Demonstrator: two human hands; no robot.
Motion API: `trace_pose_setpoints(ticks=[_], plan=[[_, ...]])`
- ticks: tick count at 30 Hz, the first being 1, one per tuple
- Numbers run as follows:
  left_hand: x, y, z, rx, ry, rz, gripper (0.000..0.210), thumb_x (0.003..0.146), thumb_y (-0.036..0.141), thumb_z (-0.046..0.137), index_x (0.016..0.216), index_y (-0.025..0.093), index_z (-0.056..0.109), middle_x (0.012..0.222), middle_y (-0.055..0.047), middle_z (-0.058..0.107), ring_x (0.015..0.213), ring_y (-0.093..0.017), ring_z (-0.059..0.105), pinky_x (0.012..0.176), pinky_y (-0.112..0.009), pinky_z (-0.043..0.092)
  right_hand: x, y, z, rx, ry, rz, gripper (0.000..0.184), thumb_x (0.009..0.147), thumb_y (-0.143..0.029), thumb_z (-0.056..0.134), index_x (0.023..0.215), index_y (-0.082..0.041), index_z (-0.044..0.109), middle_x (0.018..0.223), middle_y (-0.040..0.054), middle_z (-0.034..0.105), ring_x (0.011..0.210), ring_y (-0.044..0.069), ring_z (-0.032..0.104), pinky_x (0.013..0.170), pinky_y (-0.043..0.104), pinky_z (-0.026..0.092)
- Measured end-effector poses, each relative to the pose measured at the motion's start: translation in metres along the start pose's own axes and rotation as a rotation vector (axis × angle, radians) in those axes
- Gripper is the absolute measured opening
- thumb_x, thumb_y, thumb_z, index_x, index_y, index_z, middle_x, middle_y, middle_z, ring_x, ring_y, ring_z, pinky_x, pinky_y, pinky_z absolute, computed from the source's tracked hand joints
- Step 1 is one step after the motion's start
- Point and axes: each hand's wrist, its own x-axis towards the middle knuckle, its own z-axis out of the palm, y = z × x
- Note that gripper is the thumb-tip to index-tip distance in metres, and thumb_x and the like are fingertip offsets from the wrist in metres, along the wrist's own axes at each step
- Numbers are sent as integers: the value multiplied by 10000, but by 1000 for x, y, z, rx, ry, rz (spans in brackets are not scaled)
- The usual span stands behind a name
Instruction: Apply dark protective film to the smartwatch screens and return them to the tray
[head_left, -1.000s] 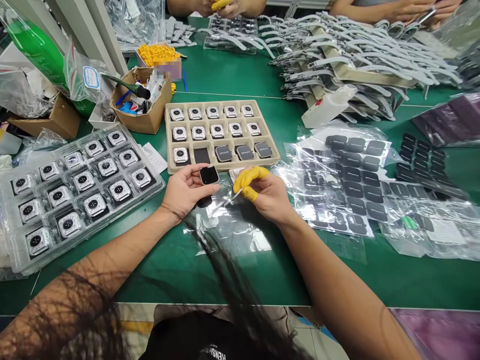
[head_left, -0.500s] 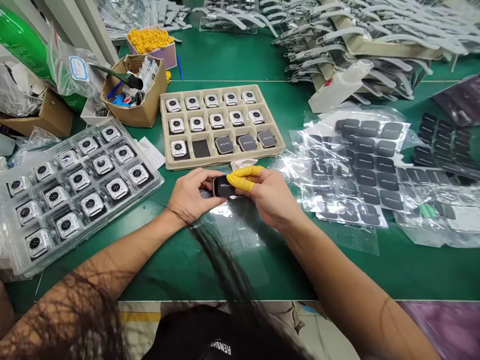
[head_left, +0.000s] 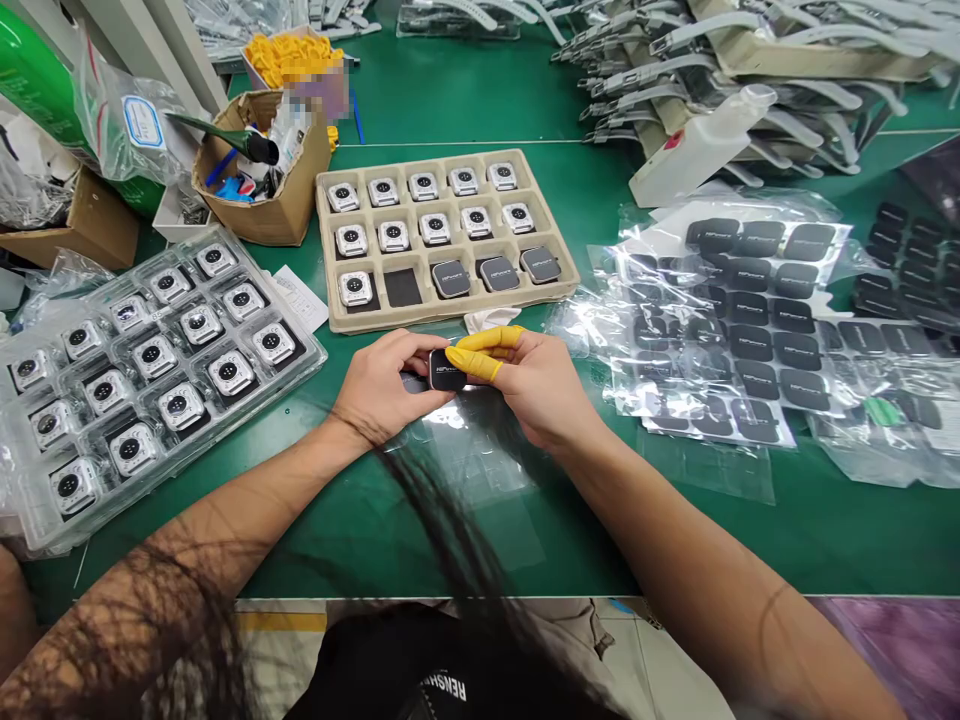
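Between the thumb and fingers of my left hand [head_left: 386,385] is a watch case [head_left: 445,372], its dark face with white lettering turned up. My right hand [head_left: 525,380], with yellow finger cots on thumb and forefinger, pinches over the right side of the same case. Those fingertips hide part of the face. Just beyond my hands lies a beige tray [head_left: 341,322] of watch cases. Most show their sensor backs, several in the near row show dark faces, and one near-row pocket holds only a black pad [head_left: 403,288]. Clear plastic film [head_left: 480,450] lies below my hands.
A clear tray [head_left: 296,378] of watch cases stands at left. Sheets of dark square stickers [head_left: 754,343] spread out at right, near a white bottle [head_left: 701,145]. Grey watch straps [head_left: 795,70] are stacked behind; a cardboard box [head_left: 259,215] of tools stands back left.
My right fingertips have shifted slightly left across the watch case's face. Both hands keep their grip, and the camera view has tilted a little.
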Motion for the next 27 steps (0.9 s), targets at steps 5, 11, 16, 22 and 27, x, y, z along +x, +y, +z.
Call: trace_pose_setpoints(ticks=[5, 11, 16, 22, 27], plan=[[1, 0, 0, -32, -2, 17, 497, 851, 75, 999, 1334, 188, 965, 1163, -39, 891, 941, -199, 902, 1032, -377, 816, -1, 0, -1, -3, -10, 3, 625, 427, -497, 1316, 830, -237, 916, 938, 57, 914, 952, 252, 829, 964, 431, 730], [0, -6, 2, -2, 6, 4, 467, 867, 173, 1024, 1323, 257, 964, 1185, -34, 929, 958, -216, 923, 1029, -358, 819, 0, 4, -1, -53, -15, -40, 619, 507, -584, 1300, 855, -245, 917, 954, 73, 920, 956, 278, 851, 954, 461, 758], [-1, -6, 2, 55, 10, 9, 476, 875, 199, 1022, 1341, 275, 961, 1214, -42, 950, 960, -230, 939, 1012, -355, 824, 1, 5, -1, -79, -13, -50, 634, 519, -644, 1299, 854, -274, 908, 960, 62, 927, 977, 301, 880, 943, 478, 788], [0, -8, 2, 56, 18, 41, 512, 843, 141, 1012, 1341, 249, 972, 1192, -31, 947, 944, -217, 931, 1003, -359, 825, 0, 5, -1, -89, -3, -48, 649, 533, -661, 1298, 867, -270, 902, 981, 65, 937, 1006, 309, 891, 971, 484, 794], [0, -6, 2, 19, 19, 31, 537, 819, 101, 993, 1339, 232, 974, 1168, -22, 941, 945, -216, 921, 1014, -379, 825, -1, 6, -1, -85, 7, -46, 612, 546, -619, 1291, 873, -267, 911, 1016, 83, 948, 1044, 325, 899, 991, 492, 792]])
